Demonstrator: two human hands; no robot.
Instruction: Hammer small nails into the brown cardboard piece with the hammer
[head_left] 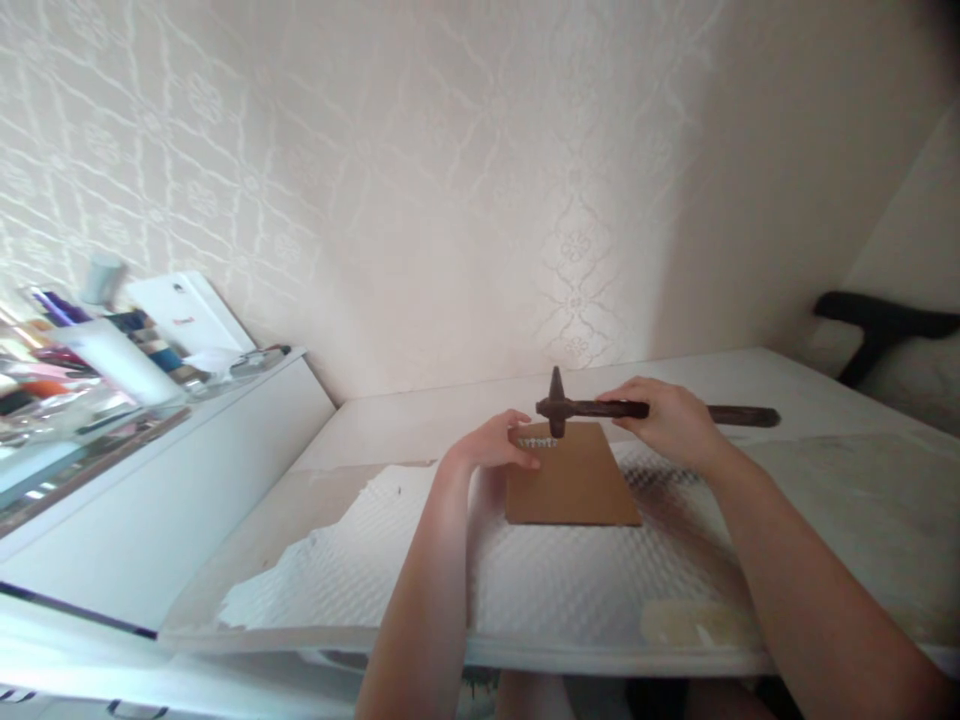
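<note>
My right hand (670, 422) is wrapped round the handle of a dark hammer (556, 408), which lies roughly level with its head pointing left. The hammer head is just above the far edge of a flat brown board (571, 488). My left hand (495, 442) is at the board's far left corner, thumb and fingers spread apart in a C shape. Between them, along the board's far side, runs a short row of small whitish pieces (538, 442), too small to name. Whether the left fingertips press on the board is hard to tell.
Under the board lies a quilted, silvery-white sheet (322, 565) with a ragged left edge, on a white table (420, 400). A white cabinet (187, 500) topped with bottles and small items stands left. A patterned wall (450, 200) rises behind; a black armrest (885, 318) is at right.
</note>
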